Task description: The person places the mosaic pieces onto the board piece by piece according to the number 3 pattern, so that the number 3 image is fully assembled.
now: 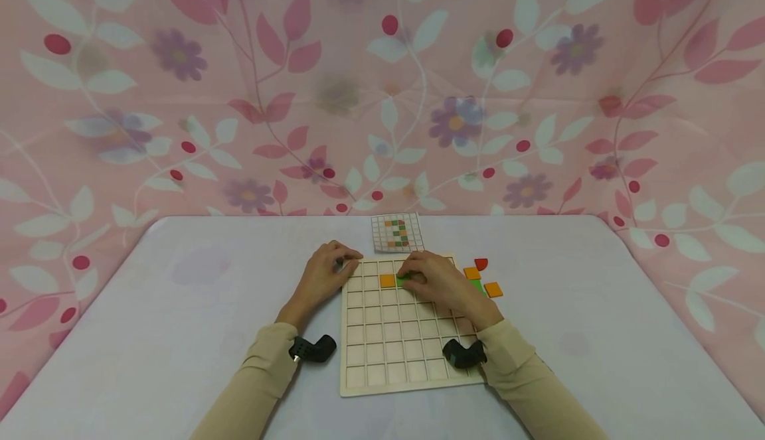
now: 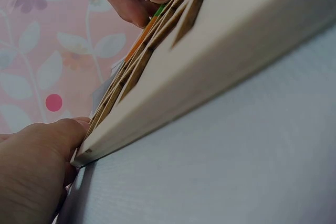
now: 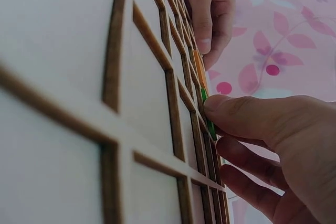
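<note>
A pale wooden grid board (image 1: 382,354) lies on the white table. My left hand (image 1: 325,269) holds its far left corner; in the left wrist view the thumb (image 2: 71,129) lies along the board's edge. One orange square tile (image 1: 387,281) sits in a cell near the far side. Just right of it is a green tile (image 3: 208,114), which my right hand (image 1: 439,281) pinches between thumb and forefinger. The tile is at the cell beside the orange one; whether it lies flat inside is hidden by the fingers.
Behind the board lies a pattern card (image 1: 397,233) with a printed grid of coloured shapes. Loose pieces lie right of the board: a red quarter-round piece (image 1: 481,264), an orange tile (image 1: 472,273), a green tile (image 1: 477,286) and another orange tile (image 1: 493,290). A flowered pink cloth (image 1: 382,95) hangs behind.
</note>
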`<state>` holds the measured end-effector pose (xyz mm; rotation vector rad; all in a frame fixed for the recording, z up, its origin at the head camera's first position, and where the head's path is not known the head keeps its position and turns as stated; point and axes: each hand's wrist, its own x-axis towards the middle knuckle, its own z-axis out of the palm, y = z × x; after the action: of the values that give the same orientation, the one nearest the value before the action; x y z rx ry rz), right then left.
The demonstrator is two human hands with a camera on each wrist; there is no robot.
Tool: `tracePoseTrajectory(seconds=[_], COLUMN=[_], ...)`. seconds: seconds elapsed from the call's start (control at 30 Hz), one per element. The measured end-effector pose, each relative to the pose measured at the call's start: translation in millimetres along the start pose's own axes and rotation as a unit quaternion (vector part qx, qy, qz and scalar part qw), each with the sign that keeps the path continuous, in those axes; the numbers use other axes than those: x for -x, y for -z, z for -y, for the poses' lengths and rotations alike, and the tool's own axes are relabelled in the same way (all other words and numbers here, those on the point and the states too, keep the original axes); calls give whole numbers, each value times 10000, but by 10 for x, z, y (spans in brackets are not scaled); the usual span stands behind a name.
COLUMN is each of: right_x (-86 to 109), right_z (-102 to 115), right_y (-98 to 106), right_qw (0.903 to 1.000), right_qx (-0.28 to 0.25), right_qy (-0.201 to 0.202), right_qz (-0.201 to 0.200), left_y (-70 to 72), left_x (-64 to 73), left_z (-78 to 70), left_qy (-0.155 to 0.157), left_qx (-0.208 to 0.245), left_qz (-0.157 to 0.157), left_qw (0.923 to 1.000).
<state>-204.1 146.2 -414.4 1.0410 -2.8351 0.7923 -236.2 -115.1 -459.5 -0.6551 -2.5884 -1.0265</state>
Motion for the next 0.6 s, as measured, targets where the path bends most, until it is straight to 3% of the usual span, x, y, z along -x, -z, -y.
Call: tracePoseTrajectory(seconds=[0.33,0.6], right_x=[-1,3], right_z=[-1,-12], right_y=[25,48], right_qw=[9999,9998], right_qx=[-13,102], right_qy=[148,30], right_qz=[-34,-173], left_y=[-1,1], left_x=[2,6], left_z=[1,-3], left_qy=[-39,18], left_qx=[-9,-5], left_qz=[-27,27], left_qw=[10000,10000])
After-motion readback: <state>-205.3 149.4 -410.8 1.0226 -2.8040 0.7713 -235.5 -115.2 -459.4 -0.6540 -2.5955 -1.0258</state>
